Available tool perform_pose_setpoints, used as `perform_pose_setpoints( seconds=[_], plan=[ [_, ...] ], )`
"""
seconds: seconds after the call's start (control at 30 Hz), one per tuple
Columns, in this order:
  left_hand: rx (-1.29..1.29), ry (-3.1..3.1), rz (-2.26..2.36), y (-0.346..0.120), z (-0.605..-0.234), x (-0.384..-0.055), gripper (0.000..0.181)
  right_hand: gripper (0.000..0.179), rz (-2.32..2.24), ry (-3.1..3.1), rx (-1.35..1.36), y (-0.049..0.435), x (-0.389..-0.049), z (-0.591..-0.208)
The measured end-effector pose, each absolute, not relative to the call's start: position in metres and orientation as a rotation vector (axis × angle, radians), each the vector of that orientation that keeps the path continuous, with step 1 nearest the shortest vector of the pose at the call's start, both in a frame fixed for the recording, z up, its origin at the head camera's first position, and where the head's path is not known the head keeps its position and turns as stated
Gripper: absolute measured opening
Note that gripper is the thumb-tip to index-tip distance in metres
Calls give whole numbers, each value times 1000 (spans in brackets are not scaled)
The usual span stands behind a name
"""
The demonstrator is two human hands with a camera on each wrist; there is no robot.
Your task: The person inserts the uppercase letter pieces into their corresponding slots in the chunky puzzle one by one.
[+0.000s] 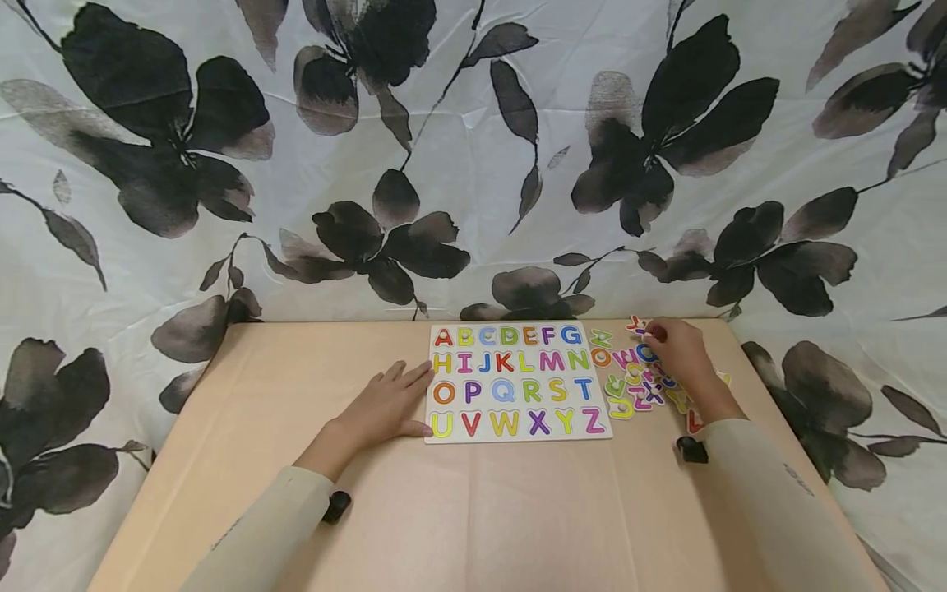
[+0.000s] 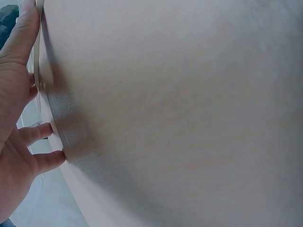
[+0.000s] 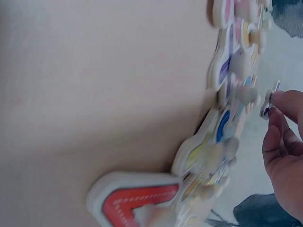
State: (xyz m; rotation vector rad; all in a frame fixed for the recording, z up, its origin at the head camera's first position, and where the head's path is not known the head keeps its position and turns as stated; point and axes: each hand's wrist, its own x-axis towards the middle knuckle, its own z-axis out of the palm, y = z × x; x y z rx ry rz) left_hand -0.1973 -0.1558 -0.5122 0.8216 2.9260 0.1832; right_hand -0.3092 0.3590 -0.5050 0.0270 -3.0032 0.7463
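A white alphabet puzzle board [image 1: 521,444] with colored letters A to Z lies flat. My left hand [image 1: 388,400] rests at its left edge, fingers extended, thumb by the U corner. In the left wrist view the thumb [image 2: 23,38] lies along the board's edge. My right hand [image 1: 676,349] is over the loose letters at the board's right. Its thumb and fingertips pinch a small letter piece [image 3: 268,105], white-edged with some purple, raised above the pile. Which letter it is, I cannot tell. Below it lie several knobbed letter pieces [image 3: 232,71] in a heap.
A red letter piece [image 3: 142,194] lies at the pile's near end, close to the right wrist. The pale tan table [image 1: 518,518] stretches toward me. Behind it hangs a white cloth [image 1: 473,148] with dark flowers. A black wrist device [image 1: 336,507] shows under the left sleeve.
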Motion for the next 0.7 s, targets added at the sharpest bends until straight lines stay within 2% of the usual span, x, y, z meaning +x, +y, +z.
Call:
perform_pose_setpoints(
  seconds=[0.27, 0.7],
  plan=[
    [822, 2924, 196, -156, -513, -198, 102, 21, 751, -3011, 192, 340, -315, -503],
    [837, 2930, 211, -158, -516, -198, 103, 21, 799, -3042, 421, 282, -319, -502]
  ],
)
